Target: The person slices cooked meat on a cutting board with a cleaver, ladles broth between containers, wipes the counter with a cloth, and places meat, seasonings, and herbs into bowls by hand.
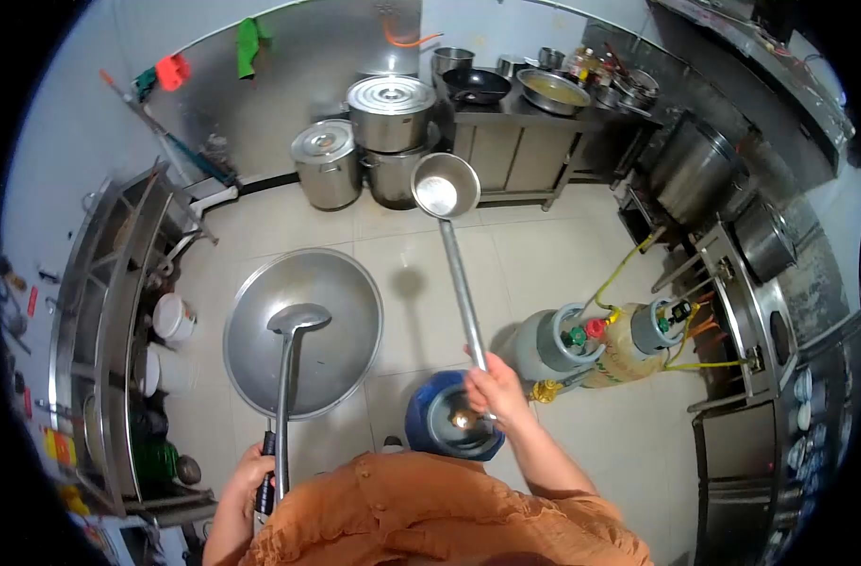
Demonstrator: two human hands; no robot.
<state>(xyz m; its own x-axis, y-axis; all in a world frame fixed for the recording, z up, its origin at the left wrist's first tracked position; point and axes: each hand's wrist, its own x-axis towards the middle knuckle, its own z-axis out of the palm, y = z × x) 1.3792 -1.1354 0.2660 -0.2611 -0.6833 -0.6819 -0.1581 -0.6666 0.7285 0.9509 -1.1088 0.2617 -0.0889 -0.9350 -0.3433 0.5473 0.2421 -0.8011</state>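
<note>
My left hand is closed around the black grip of a large grey wok, tilted over the floor at the left. A long-handled metal spatula rests in the wok, its handle running back along my left hand; whether my fingers also grip it I cannot tell. In my right hand is a long-handled metal ladle, held near the end of its handle. The deep bowl points away from me, its inside visible. Under my right hand stands a blue round container with a grey inside.
Two gas cylinders with yellow hoses stand right of me. Lidded steel pots are stacked at the back beside a steel counter with pans. Metal racks line the left wall; a stove frame is at right.
</note>
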